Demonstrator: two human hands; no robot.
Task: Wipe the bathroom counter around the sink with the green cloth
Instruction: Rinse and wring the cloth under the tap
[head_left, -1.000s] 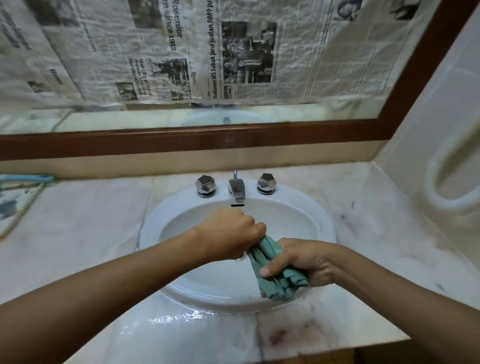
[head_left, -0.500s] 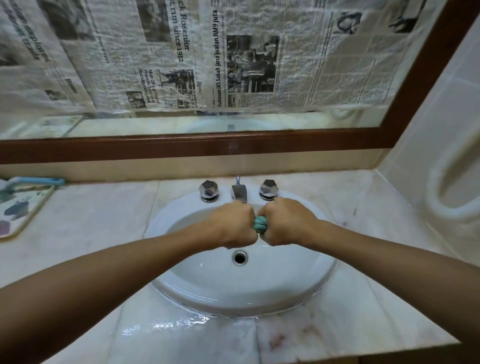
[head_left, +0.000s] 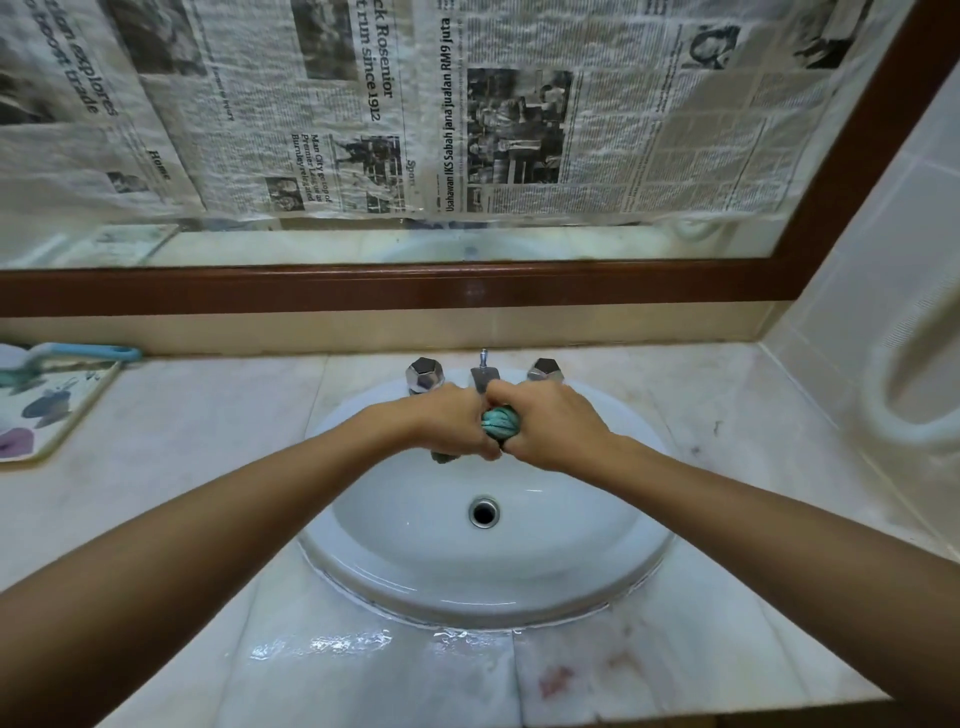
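The green cloth (head_left: 498, 422) is twisted into a tight roll between my two fists, held over the back of the white oval sink (head_left: 415, 577), just below the tap (head_left: 480, 376). My left hand (head_left: 447, 423) grips its left end, and a dark tip of cloth pokes out under that fist. My right hand (head_left: 548, 426) grips the right end. Only a short green knot shows between the hands. The pale marble counter (head_left: 197, 457) surrounds the sink, with a wet sheen at the front (head_left: 322, 644) and reddish stains at the front right (head_left: 556, 680).
Two faceted chrome knobs (head_left: 425, 375) (head_left: 545, 371) flank the tap. A flowered tray (head_left: 31, 415) with a blue-handled item lies at the far left. A wood-framed mirror (head_left: 415, 291) covered with newspaper stands behind. A white grab rail (head_left: 883, 415) hangs on the right tiled wall.
The cloth hung loose from both hands over the sink's front right. Both hands have moved back toward the tap and closed together, wringing the cloth into a tight roll.
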